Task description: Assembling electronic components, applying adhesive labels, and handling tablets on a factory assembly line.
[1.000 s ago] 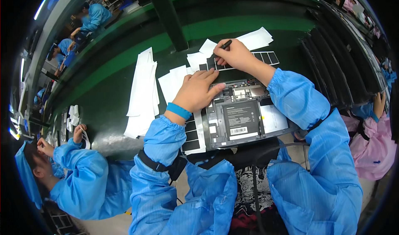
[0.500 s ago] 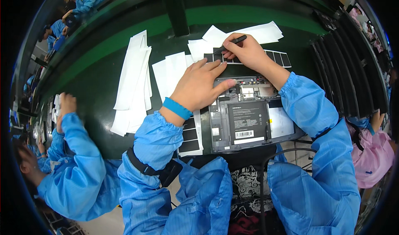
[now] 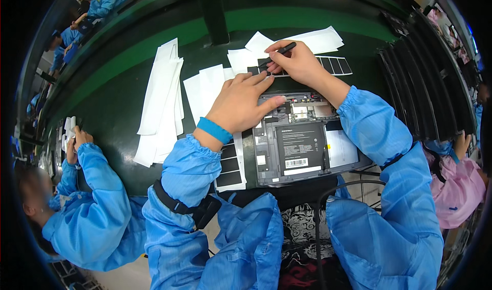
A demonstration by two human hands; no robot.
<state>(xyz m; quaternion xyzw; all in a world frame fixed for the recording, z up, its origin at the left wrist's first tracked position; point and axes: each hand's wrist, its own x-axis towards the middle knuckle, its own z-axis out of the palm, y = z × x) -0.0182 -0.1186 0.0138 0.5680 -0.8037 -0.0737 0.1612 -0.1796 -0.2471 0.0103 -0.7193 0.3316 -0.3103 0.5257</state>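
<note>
My right hand (image 3: 297, 64) grips a slim black pen-like tool (image 3: 288, 48), its tip down at the left end of a strip of black stickers on white backing (image 3: 330, 66). Fingers spread and stretched out, my left hand (image 3: 245, 103) lies with its fingertips at the lower edge of that strip. Its thumb reaches over the top left edge of an opened tablet (image 3: 267, 159). Inside the tablet show a circuit board (image 3: 306, 110) and a black battery (image 3: 298, 144). Another sheet of black stickers (image 3: 230, 165) lies left of the tablet, partly under my left forearm.
White paper strips lie in a long pile (image 3: 160, 105) at left, in a nearer pile (image 3: 206, 87) and beyond my hands (image 3: 318, 40). Black trays or panels (image 3: 423, 90) stand in a row at right. A co-worker in blue (image 3: 97, 208) sits at left; another in pink (image 3: 453, 195), right.
The whole view has shifted slightly. Both my hands keep nearly the same pose over the sticker strip. At left, the co-worker's hands have come together at a white thing.
</note>
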